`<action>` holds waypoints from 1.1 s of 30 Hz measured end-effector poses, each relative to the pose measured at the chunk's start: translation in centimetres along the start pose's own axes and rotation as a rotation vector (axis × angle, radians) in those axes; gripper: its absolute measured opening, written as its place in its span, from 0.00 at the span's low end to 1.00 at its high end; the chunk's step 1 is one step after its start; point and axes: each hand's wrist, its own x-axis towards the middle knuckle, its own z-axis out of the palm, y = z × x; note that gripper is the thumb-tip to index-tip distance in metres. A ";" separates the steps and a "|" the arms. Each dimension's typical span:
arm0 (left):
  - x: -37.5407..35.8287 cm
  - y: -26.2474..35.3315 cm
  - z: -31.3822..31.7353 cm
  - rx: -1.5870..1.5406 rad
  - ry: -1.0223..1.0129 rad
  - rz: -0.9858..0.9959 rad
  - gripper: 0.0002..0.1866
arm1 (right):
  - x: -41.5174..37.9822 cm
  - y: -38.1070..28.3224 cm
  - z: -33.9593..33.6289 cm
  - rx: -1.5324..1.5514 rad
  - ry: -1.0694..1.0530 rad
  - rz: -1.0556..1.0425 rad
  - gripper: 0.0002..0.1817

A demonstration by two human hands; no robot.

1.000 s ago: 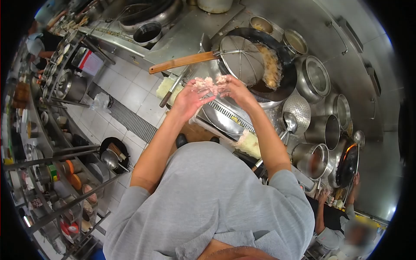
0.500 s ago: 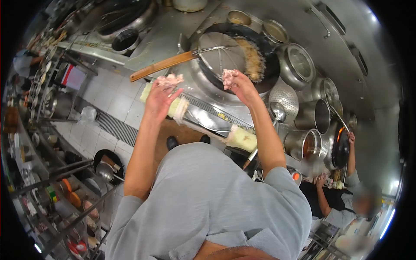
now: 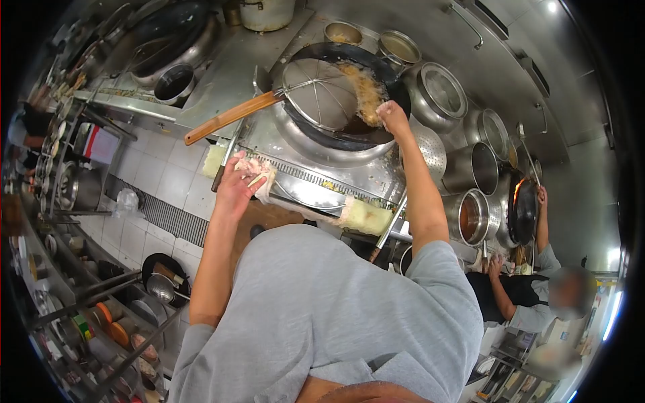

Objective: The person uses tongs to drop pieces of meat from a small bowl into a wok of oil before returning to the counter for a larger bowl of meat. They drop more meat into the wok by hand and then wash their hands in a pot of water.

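Note:
Pale pink raw meat [image 3: 251, 166] rests in my left hand [image 3: 233, 190], its fingers curled around the pieces, over the stove's front edge. My right hand [image 3: 394, 119] reaches over the right side of a black wok [image 3: 396, 87], fingers drawn together and pointing down. What they hold, if anything, is too small to make out. Below and left of those fingers, golden pieces fry in bubbling oil [image 3: 366, 94]. A round mesh strainer [image 3: 319, 94] lies across the wok's left part, its wooden handle [image 3: 232, 119] sticking out to the left.
A perforated ladle [image 3: 430, 151] and steel pots [image 3: 470, 168] stand right of the wok. Small bowls [image 3: 342, 32] sit behind it. Rolled pale cloths [image 3: 366, 215] line the stove's front edge. At far right a co-worker [image 3: 517, 295] handles a flaming wok [image 3: 523, 211].
My right hand has moved right, to the wok's right side above the oil. My left hand, still holding raw meat, has come lower and slightly left. The view has shifted a little.

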 end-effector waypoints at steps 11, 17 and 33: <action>-1.1 1.2 -0.3 -0.082 -0.027 0.001 0.24 | -0.6 0.1 3.3 -0.857 0.085 -0.354 0.25; -0.6 1.4 -0.8 0.131 0.088 0.054 0.24 | -3.9 -4.8 4.6 -1.054 0.142 -0.465 0.18; 3.4 0.2 2.2 0.340 -0.018 0.011 0.07 | -11.0 -8.9 21.5 0.200 -0.473 -0.138 0.07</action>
